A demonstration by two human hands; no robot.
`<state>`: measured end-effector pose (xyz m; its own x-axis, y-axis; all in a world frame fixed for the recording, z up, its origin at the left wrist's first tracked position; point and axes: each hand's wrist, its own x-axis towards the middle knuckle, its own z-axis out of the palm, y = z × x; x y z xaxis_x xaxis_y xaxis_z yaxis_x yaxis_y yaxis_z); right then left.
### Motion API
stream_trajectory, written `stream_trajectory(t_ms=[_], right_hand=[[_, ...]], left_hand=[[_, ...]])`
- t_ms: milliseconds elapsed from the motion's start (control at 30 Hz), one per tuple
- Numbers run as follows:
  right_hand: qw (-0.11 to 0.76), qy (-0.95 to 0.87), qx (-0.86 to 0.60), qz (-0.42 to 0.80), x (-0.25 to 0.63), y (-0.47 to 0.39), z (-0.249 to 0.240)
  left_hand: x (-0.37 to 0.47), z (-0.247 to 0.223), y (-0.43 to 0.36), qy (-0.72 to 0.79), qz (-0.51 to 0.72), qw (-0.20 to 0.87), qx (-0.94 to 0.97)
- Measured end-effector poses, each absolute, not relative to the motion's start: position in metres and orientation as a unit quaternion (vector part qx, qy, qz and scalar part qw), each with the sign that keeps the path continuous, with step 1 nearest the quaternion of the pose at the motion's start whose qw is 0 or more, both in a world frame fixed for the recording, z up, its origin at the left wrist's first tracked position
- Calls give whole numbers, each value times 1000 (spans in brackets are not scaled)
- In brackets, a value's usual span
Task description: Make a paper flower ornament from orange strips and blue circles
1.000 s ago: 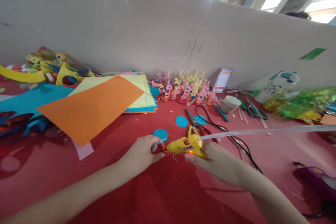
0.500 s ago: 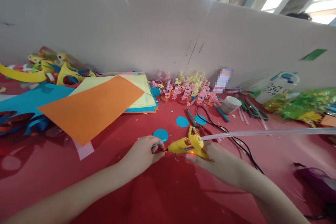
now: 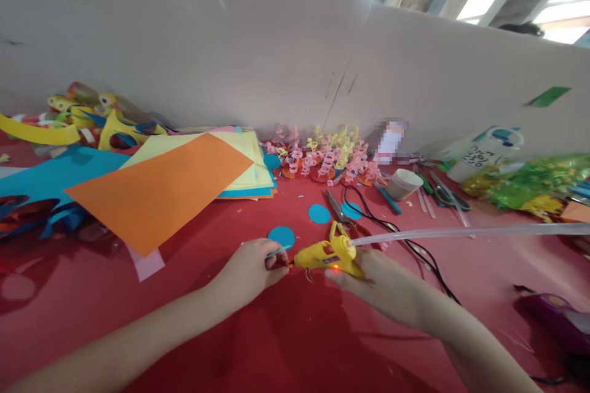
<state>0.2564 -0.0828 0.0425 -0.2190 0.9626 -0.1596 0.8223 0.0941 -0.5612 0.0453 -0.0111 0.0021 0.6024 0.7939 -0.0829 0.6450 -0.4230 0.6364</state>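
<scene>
My right hand (image 3: 371, 273) is wrapped round a yellow hot glue gun (image 3: 325, 255), its small red light glowing. A long clear glue stick (image 3: 442, 231) runs from the gun's back end to the right. My left hand (image 3: 251, 264) is closed in a pinch on a blue paper piece (image 3: 279, 250), seen nearly edge-on. The gun's nozzle points left and sits right at my left fingertips, where a tiny orange bit shows; whether they touch I cannot tell. Just behind lies a blue paper circle (image 3: 281, 237) on the red table (image 3: 286, 344).
Scissors (image 3: 337, 206) and more blue circles lie beyond the gun, near a black cord (image 3: 426, 255). Pink and yellow paper spirals (image 3: 327, 156) stand by the grey partition. At left is an orange sheet (image 3: 161, 187) on stacked paper; at right, a white cup (image 3: 404, 184) and a purple tool (image 3: 550, 316).
</scene>
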Motion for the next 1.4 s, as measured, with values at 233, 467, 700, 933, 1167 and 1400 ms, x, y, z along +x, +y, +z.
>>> stream_trajectory(t_ms=[233, 467, 700, 933, 1167, 1400], right_hand=[[127, -723, -618, 281, 256, -83, 41], [126, -721, -625, 271, 255, -83, 42], [135, -724, -620, 271, 255, -84, 41], [164, -618, -646, 417, 276, -76, 46], [276, -516, -720, 374, 326, -55, 32], [159, -512, -829, 159, 364, -36, 2]], left_hand=[[45, 3, -12, 434, 116, 323, 833], [45, 2, -12, 434, 116, 330, 830], [45, 2, -11, 429, 125, 328, 832], [44, -4, -11, 441, 133, 332, 823], [44, -3, -12, 439, 130, 325, 827], [42, -1, -11, 443, 152, 332, 819]])
